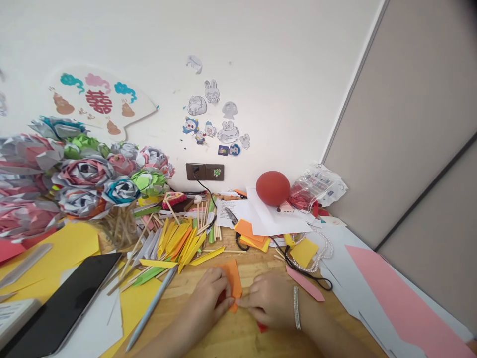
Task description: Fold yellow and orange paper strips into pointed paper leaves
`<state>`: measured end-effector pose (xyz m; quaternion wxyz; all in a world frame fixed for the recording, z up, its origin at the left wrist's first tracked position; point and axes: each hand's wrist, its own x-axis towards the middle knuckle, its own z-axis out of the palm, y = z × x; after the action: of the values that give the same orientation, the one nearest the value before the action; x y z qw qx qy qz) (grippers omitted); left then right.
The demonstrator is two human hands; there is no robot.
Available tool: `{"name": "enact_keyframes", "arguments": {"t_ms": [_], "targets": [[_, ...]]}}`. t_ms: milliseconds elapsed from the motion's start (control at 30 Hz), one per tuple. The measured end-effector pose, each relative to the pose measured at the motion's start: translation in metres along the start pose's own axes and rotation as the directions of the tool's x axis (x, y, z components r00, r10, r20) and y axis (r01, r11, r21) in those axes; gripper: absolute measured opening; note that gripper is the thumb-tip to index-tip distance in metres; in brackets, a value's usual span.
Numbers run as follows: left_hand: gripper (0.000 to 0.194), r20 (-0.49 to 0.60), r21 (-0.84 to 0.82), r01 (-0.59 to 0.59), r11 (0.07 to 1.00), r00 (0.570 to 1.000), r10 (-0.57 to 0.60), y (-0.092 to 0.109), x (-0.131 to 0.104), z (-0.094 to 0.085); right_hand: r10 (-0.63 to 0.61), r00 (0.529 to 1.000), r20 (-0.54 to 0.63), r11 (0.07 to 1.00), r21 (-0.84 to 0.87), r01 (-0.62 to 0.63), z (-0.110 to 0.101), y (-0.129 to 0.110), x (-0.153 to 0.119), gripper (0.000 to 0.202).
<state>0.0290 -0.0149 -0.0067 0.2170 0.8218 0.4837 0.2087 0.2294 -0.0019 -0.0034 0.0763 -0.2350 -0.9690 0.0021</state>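
Head view: both hands, left (208,298) and right (266,301), apparently pinch orange paper (231,278).

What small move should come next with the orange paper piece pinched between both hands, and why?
Probably run the right hand fingertips along the fold to press it flat. The orange paper piece stands partly raised off the wooden table, and the left hand already pins its other side.

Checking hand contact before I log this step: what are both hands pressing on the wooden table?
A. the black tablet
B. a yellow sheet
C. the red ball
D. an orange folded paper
D: the left hand and right hand meet on the orange folded paper.
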Motion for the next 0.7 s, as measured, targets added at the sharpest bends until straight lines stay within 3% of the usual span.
{"name": "enact_keyframes", "arguments": {"t_ms": [200, 300, 433, 700], "targets": [[0.014, 0.008, -0.007, 0.038, 0.999, 0.999, -0.038, 0.002, 0.000, -0.002, 0.124, 0.990, -0.060, 0.983, -0.126, -0.131, -0.010, 0.003, -0.003, 0.023], [0.015, -0.002, -0.008, 0.030, 1.000, 1.000, -0.030, 0.000, 0.000, 0.001, 0.045, 0.994, -0.096, 0.997, -0.060, -0.050, -0.010, -0.004, 0.000, 0.024], [0.016, -0.017, -0.009, 0.021, 1.000, 1.000, -0.021, -0.003, 0.000, 0.003, -0.093, 0.995, -0.039, 0.995, 0.024, 0.094, 0.001, -0.009, 0.003, 0.028], [0.005, -0.105, 0.084, 0.010, 0.996, 0.994, -0.002, -0.011, -0.001, -0.004, -0.081, 0.997, 0.019, 0.991, 0.111, 0.079, 0.000, -0.009, 0.004, 0.029]]}}
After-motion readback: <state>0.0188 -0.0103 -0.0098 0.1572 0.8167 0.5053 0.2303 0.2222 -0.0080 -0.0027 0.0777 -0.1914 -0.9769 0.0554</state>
